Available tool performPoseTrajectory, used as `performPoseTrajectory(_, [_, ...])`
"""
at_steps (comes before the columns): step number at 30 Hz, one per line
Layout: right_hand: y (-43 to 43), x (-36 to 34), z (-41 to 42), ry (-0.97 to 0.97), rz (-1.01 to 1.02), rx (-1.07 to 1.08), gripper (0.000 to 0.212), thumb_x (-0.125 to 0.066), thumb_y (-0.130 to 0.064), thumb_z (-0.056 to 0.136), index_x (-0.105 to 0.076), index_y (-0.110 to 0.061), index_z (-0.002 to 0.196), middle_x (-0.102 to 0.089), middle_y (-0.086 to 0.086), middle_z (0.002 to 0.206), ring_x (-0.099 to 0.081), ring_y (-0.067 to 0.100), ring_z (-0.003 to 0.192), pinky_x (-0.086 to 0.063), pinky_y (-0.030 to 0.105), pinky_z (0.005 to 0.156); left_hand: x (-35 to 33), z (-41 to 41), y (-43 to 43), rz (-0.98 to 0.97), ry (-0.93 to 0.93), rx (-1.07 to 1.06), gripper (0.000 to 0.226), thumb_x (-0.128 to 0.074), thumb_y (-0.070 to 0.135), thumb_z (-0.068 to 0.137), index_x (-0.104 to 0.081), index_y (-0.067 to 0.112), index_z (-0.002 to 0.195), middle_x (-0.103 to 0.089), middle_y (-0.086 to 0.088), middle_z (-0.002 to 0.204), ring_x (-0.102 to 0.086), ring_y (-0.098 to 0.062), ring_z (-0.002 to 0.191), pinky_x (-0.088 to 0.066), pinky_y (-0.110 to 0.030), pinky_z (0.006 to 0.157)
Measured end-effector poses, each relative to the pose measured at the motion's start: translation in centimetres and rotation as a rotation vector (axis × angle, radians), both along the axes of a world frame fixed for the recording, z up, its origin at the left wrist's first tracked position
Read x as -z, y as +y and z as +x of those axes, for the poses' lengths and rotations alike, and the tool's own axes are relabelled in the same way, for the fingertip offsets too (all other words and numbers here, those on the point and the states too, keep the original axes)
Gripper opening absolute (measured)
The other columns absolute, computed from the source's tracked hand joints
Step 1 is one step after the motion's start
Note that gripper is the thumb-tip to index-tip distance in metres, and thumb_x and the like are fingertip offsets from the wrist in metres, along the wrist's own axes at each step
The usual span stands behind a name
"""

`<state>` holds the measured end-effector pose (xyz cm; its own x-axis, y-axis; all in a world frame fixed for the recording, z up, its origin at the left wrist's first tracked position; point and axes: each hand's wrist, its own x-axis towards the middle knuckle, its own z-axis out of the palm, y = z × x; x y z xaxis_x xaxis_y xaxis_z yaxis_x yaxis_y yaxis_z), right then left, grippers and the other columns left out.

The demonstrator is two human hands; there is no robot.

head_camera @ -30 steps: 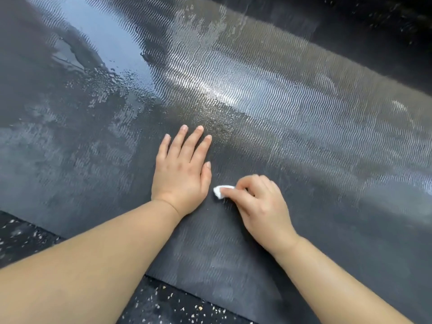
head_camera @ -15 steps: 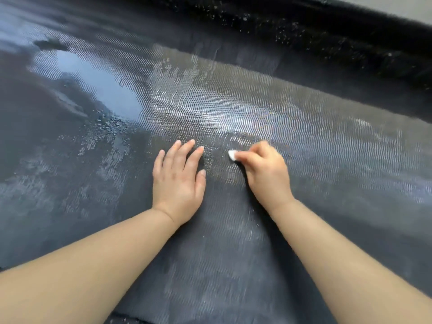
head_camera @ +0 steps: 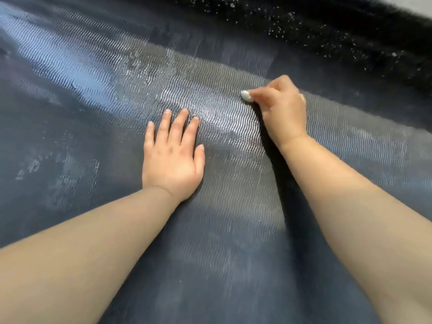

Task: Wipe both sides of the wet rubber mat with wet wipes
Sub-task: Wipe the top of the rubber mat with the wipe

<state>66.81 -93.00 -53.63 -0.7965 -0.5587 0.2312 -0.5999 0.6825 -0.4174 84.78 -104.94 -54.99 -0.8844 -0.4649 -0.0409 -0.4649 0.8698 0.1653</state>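
Observation:
A dark rubber mat (head_camera: 229,265) with a wavy ribbed surface fills most of the view, and it shines with water across its middle. My left hand (head_camera: 173,157) lies flat on the mat, palm down, fingers straight and slightly spread. My right hand (head_camera: 284,113) is farther out and to the right, fingers curled round a small wadded white wet wipe (head_camera: 246,95). Only the wipe's tip sticks out at the fingertips, and it presses on the wet ribs.
Beyond the mat's far edge runs a black floor with white speckles (head_camera: 327,26). A pale surface shows at the top right corner (head_camera: 420,5). Smeared wet patches mark the mat on the left (head_camera: 63,174).
My right hand has slid the wipe away from me and to the right, from beside the left thumb out to the wet band. The left hand has stayed flat on the mat.

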Motion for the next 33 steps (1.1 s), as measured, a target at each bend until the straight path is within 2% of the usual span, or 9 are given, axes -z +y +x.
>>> performPoseTrajectory(4, [-1.6, 0.3, -1.2, -0.019, -0.006, 0.148, 0.020, -0.055, -0.028, 0.092, -0.070, -0.026, 0.105, -0.056, 0.011, 0.102, -0.053, 0.029, 0.097, -0.039, 0.043, 0.089, -0.4, 0.0, 0.2, -0.002, -0.067, -0.002, 0.063, -0.019, 0.041, 0.091, -0.030, 0.018, 0.148, -0.024, -0.004, 0.156, -0.014, -0.026, 0.145, -0.006, -0.047, 0.117])
performPoseTrajectory(9, [2.8, 0.3, 8.7, -0.001, -0.022, -0.127, 0.021, -0.065, -0.010, 0.082, -0.074, -0.021, 0.098, -0.054, 0.007, 0.078, -0.055, 0.027, 0.070, -0.041, 0.038, 0.065, -0.6, -0.1, 0.3, 0.009, -0.049, 0.006, 0.062, -0.022, 0.039, 0.090, -0.038, 0.014, 0.144, -0.033, -0.008, 0.151, -0.024, -0.032, 0.142, -0.014, -0.052, 0.115])
performPoseTrajectory(12, [4.8, 0.1, 11.2, -0.028, 0.032, -0.265, 0.024, -0.058, -0.015, 0.084, -0.073, -0.026, 0.099, -0.052, 0.002, 0.076, -0.054, 0.021, 0.066, -0.037, 0.032, 0.063, -0.7, -0.1, 0.2, 0.018, -0.025, 0.010, 0.060, -0.026, 0.037, 0.089, -0.043, 0.012, 0.141, -0.037, -0.010, 0.149, -0.028, -0.034, 0.139, -0.019, -0.054, 0.113])
performPoseTrajectory(15, [3.7, -0.1, 7.9, -0.016, 0.027, -0.331, 0.018, -0.062, -0.021, 0.085, -0.074, -0.028, 0.096, -0.053, 0.003, 0.073, -0.055, 0.024, 0.065, -0.040, 0.036, 0.062, -0.8, -0.1, 0.3, 0.011, -0.025, 0.010, 0.059, -0.027, 0.037, 0.089, -0.044, 0.011, 0.140, -0.039, -0.010, 0.148, -0.030, -0.034, 0.139, -0.021, -0.055, 0.112])
performPoseTrajectory(19, [-1.7, -0.1, -1.7, 0.021, 0.022, -0.067, 0.020, -0.059, -0.037, 0.088, -0.072, -0.031, 0.102, -0.053, 0.012, 0.087, -0.054, 0.031, 0.084, -0.046, 0.045, 0.075, -0.8, -0.1, 0.3, 0.010, -0.024, 0.013, 0.058, -0.028, 0.036, 0.089, -0.045, 0.011, 0.139, -0.040, -0.010, 0.147, -0.031, -0.034, 0.138, -0.022, -0.055, 0.112])
performPoseTrajectory(22, [-4.9, -0.2, -8.2, 0.010, 0.014, 0.194, 0.030, -0.049, -0.049, 0.091, -0.068, -0.033, 0.107, -0.044, 0.002, 0.096, -0.053, 0.026, 0.096, -0.042, 0.040, 0.091, -0.8, -0.1, 0.3, 0.012, -0.021, 0.014, 0.058, -0.029, 0.036, 0.089, -0.046, 0.011, 0.139, -0.040, -0.010, 0.147, -0.031, -0.035, 0.138, -0.022, -0.055, 0.112])
performPoseTrajectory(25, [-5.9, 0.1, -8.9, -0.019, 0.002, 0.288, 0.028, -0.047, -0.043, 0.094, -0.067, -0.030, 0.108, -0.038, -0.003, 0.096, -0.054, 0.024, 0.097, -0.042, 0.037, 0.093, -0.8, -0.2, 0.3, 0.011, -0.022, 0.015, 0.058, -0.028, 0.036, 0.089, -0.045, 0.010, 0.139, -0.040, -0.011, 0.147, -0.031, -0.035, 0.138, -0.022, -0.056, 0.112])
performPoseTrajectory(29, [-2.9, 0.5, -1.4, -0.003, 0.028, 0.126, 0.022, -0.055, -0.029, 0.092, -0.069, -0.029, 0.110, -0.050, 0.011, 0.094, -0.053, 0.029, 0.090, -0.038, 0.037, 0.080, -1.0, -0.2, 0.2, 0.016, -0.026, 0.016, 0.058, -0.028, 0.035, 0.089, -0.047, 0.010, 0.138, -0.041, -0.012, 0.146, -0.032, -0.036, 0.137, -0.022, -0.056, 0.111])
performPoseTrajectory(33, [1.5, 0.2, 6.0, -0.050, 0.018, -0.104, 0.021, -0.066, -0.015, 0.083, -0.073, -0.023, 0.101, -0.051, 0.007, 0.077, -0.054, 0.025, 0.069, -0.039, 0.039, 0.068, -1.0, -0.3, 0.3, 0.020, -0.016, 0.015, 0.057, -0.030, 0.034, 0.088, -0.048, 0.009, 0.137, -0.042, -0.012, 0.146, -0.033, -0.036, 0.137, -0.021, -0.055, 0.110])
